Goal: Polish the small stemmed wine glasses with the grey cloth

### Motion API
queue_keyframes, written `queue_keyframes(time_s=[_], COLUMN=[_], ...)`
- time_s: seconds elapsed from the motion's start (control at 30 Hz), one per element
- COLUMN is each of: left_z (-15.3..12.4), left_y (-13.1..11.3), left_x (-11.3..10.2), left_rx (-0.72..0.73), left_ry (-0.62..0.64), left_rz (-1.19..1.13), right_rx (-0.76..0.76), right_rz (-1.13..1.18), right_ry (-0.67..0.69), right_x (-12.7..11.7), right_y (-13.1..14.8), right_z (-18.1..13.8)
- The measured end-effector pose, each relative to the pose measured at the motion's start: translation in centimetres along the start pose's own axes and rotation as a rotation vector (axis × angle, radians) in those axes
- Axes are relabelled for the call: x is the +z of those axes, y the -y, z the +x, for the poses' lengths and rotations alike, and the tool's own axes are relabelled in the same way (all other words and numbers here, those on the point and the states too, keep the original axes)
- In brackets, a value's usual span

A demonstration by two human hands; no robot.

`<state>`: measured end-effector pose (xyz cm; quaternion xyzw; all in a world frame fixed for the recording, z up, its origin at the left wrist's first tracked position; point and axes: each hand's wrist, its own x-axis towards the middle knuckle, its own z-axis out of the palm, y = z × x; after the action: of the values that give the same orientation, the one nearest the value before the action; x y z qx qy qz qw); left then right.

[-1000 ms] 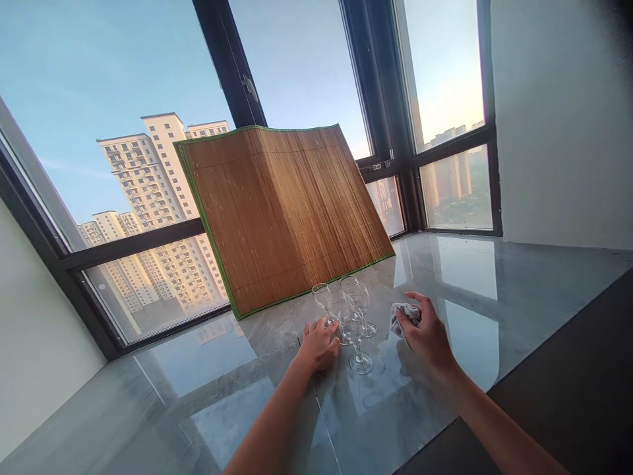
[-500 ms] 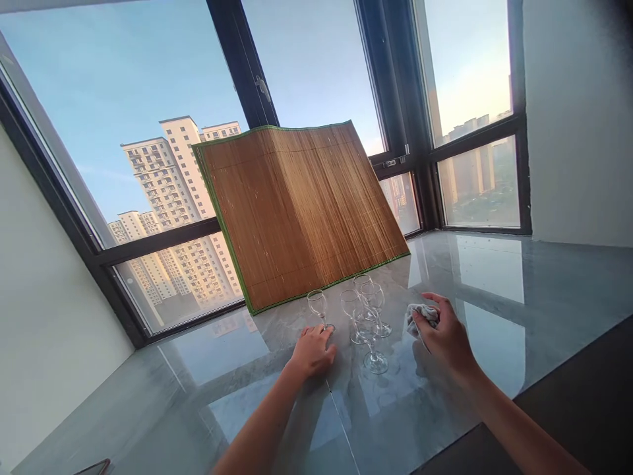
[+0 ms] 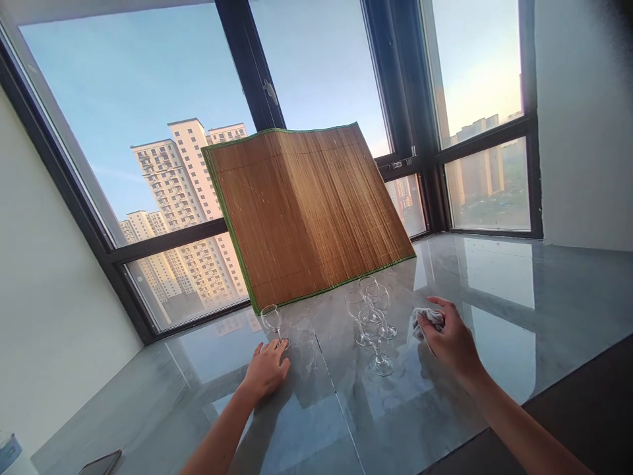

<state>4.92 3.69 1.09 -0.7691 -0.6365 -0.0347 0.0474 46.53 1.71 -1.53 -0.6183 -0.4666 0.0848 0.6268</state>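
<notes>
My left hand (image 3: 267,371) lies low on the grey marble counter (image 3: 494,297), fingertips pinching the foot of a single clear wine glass (image 3: 271,322) that stands upright apart from the others. Three more wine glasses (image 3: 372,315) stand close together to its right. Just right of them, my right hand (image 3: 449,342) is closed on a crumpled white-grey cloth (image 3: 428,319), held just above the counter.
A brown bamboo mat (image 3: 309,211) with green edging leans against the window behind the glasses. A phone (image 3: 101,464) lies at the counter's near-left edge, and a blue-and-white object (image 3: 7,452) shows at the far left. The counter's dark front edge runs along the lower right.
My left hand has slid one glass leftwards, away from the other three. My right hand has stayed by the group with the cloth. The view has shifted slightly.
</notes>
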Motion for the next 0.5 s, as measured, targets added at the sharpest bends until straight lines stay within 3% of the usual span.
queue_keyframes(time_s=[0.13,0.23,0.3,0.37,0.43,0.5], left_z=[-0.7,-1.8,-2.3,-2.0,-0.9,1.1], left_y=[1.9,0.4,-2.1,-5.4,-9.2,-12.7], left_x=[0.2,0.0,-0.3,-0.6,-0.4,0.1], left_rx=[-0.078,-0.153,-0.155,-0.008,0.168,0.2], left_ry=[0.05,-0.067,-0.163,-0.194,-0.182,-0.164], left_rz=[-0.049,-0.032,-0.072,-0.248,-0.463,-0.67], right_rx=[0.002,0.006,0.002,-0.002,-0.005,-0.013], right_rz=[-0.026,-0.027,-0.024,-0.032,-0.045,-0.053], right_ry=[0.034,0.057,0.053,0.036,0.019,0.019], right_x=[0.0,0.1,0.2,0.3,0.3,0.4], right_y=[-0.1,-0.1,-0.1,-0.2,-0.3,-0.4], right_z=[0.0,0.0,0.0,0.0,0.1,0.1])
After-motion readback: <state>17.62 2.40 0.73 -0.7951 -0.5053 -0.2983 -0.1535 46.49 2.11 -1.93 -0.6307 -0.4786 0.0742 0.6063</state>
